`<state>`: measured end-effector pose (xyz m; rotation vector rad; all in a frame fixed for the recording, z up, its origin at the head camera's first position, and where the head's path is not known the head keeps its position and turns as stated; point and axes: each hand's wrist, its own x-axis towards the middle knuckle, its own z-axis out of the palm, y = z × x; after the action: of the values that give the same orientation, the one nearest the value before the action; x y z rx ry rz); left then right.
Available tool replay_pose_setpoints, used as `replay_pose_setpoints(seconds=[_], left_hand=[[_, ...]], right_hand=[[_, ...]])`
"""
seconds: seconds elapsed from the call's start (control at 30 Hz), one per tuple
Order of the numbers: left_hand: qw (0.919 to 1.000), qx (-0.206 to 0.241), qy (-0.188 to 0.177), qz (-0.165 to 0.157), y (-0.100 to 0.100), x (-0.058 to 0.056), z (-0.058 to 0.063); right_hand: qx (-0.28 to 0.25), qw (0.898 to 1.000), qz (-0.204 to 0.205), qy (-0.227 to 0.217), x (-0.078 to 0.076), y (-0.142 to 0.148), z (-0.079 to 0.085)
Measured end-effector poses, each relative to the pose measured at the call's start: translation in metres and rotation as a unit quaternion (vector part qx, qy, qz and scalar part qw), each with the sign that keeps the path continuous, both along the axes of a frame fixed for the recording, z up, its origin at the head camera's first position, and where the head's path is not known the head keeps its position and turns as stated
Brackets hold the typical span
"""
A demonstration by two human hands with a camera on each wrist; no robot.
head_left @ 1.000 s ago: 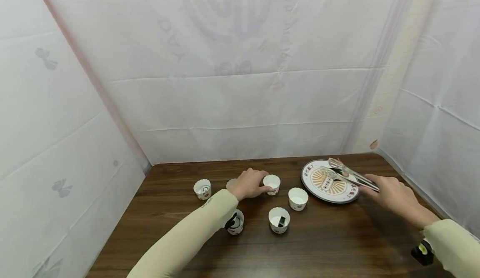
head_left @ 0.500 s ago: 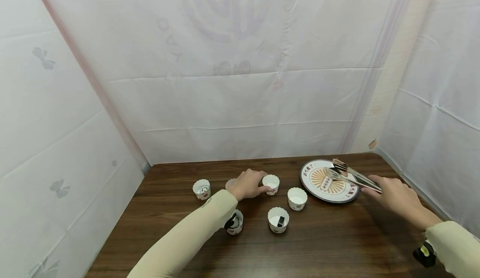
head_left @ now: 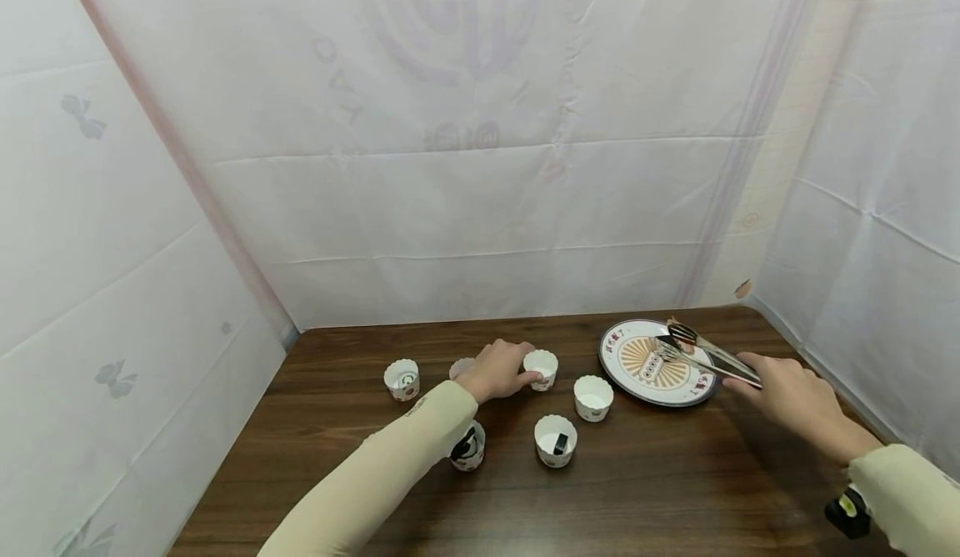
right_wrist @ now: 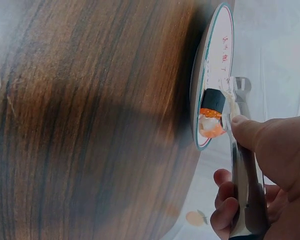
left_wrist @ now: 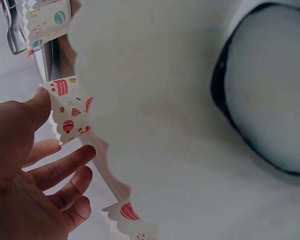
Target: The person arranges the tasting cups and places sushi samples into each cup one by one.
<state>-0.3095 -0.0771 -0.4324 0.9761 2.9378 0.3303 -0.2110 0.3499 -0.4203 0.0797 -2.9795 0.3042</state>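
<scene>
My left hand (head_left: 495,369) holds a white paper baking cup (head_left: 542,376) at the back middle of the table. In the left wrist view its thumb lies on the printed side of that cup (left_wrist: 70,110). At the right, my right hand (head_left: 791,390) grips metal tongs (head_left: 716,351) over a round patterned plate (head_left: 618,365). The right wrist view has a small sushi-like piece (right_wrist: 212,117), black, orange and white, on the plate by the tongs. Whether the tongs pinch it I cannot tell.
Several more paper cups stand on the brown wood table (head_left: 637,490). One cup (head_left: 555,455) holds a small black piece; another (head_left: 592,407) is nearer the plate. A cup (head_left: 402,383) at the left has something round inside. White cloth (head_left: 450,207) encloses the table's back and sides.
The tongs' tips have shifted slightly to the right and turned a little over the plate. The left hand stays at its cup.
</scene>
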Motion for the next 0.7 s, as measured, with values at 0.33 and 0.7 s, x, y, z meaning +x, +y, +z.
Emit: replay_pose_setpoints(seconds=[0.33,0.7], left_hand=[[1.0,0.002,-0.004,0.0,-0.001,0.003,0.001],[0.9999,-0.007,0.0,0.01,0.001,0.002,0.002]], right_hand=[[-0.001,1.0,-0.003,-0.001,0.002,-0.003,0.001],[-0.008,1.0,-0.018,-0.008,0.005,-0.012,0.008]])
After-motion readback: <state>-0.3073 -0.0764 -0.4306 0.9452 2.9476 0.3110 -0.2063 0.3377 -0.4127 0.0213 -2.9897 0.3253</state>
